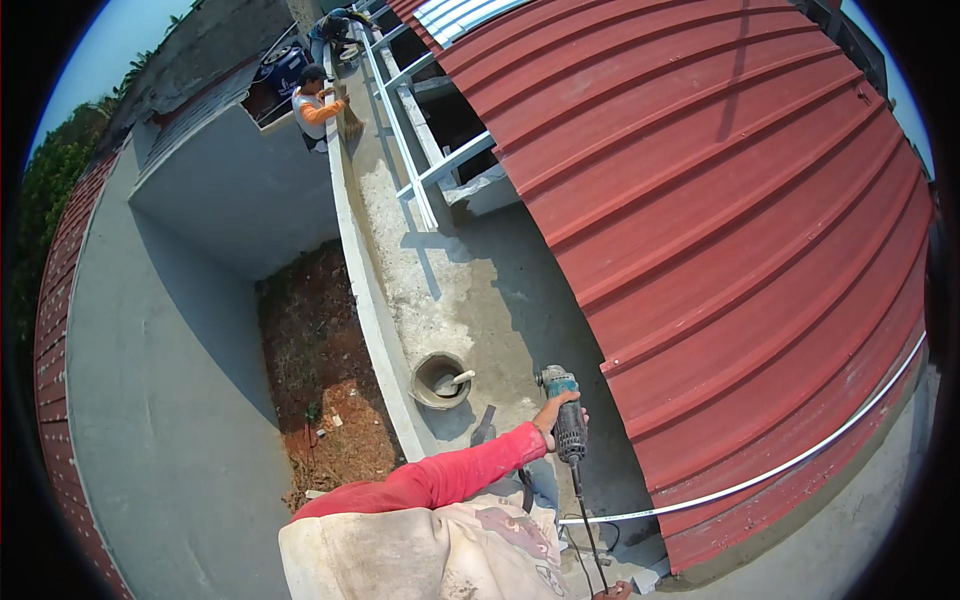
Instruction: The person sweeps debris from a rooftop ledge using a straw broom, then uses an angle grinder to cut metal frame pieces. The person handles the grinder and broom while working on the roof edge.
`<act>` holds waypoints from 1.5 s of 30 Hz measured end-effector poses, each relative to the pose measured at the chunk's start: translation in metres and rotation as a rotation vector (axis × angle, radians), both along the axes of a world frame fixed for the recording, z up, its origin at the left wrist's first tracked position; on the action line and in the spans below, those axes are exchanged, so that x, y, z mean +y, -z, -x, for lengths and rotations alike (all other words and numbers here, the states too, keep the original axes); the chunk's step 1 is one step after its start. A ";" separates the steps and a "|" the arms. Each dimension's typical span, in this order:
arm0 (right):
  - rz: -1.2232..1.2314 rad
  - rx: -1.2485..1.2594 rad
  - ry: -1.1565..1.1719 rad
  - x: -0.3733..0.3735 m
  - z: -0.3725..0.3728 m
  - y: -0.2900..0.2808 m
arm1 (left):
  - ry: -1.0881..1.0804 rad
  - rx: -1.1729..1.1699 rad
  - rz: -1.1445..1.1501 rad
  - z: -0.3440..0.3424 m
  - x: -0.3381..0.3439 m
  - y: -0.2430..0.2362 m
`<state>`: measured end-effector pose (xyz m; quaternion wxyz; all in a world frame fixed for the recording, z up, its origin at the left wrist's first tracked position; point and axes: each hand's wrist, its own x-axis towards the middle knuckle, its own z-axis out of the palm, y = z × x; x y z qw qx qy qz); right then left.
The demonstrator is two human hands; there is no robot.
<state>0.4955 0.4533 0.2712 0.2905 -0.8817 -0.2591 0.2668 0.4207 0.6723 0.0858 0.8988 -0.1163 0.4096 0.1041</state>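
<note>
My left hand [550, 420], at the end of a red sleeve, is closed around the body of a teal and black angle grinder [567, 405]. The tool's head points away from me, over the concrete gutter floor. From its rear end a dark power cord [590, 530] runs down toward my right hand [614, 592]. Only part of that hand shows at the lower edge, its fingers closed at the cord. Left of the grinder, a round mortar bucket [440, 381] stands on the concrete with a light-coloured handle sticking out of it.
A red corrugated metal roof [700, 220] rises on the right, with a white pipe [770, 472] across its near end. Along the left runs a low wall [368, 310], with a drop to bare soil [335, 400] beyond. Two people work farther off, near metal framing [400, 130].
</note>
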 end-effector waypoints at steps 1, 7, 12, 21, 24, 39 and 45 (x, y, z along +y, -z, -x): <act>-0.005 -0.009 0.005 0.007 -0.005 -0.002 | -0.095 -0.024 -0.020 0.012 0.030 -0.001; -0.064 -0.094 0.011 0.034 -0.044 0.001 | -0.815 -0.260 -0.201 0.143 0.199 -0.026; -0.169 -0.229 -0.048 0.085 -0.098 -0.004 | -1.051 0.950 -0.806 0.273 0.248 -0.051; -0.433 -0.685 -0.253 0.253 -0.160 -0.095 | -0.985 1.029 -0.901 0.343 0.246 -0.104; -0.542 -0.868 -0.368 0.340 -0.148 -0.142 | -0.907 0.951 -0.940 0.351 0.270 -0.084; -0.451 -0.952 -1.380 0.782 0.113 -0.192 | -0.811 0.656 -0.984 0.419 0.471 -0.109; -0.241 -0.585 -1.702 0.877 0.212 -0.088 | -0.798 0.391 -1.061 0.437 0.577 -0.140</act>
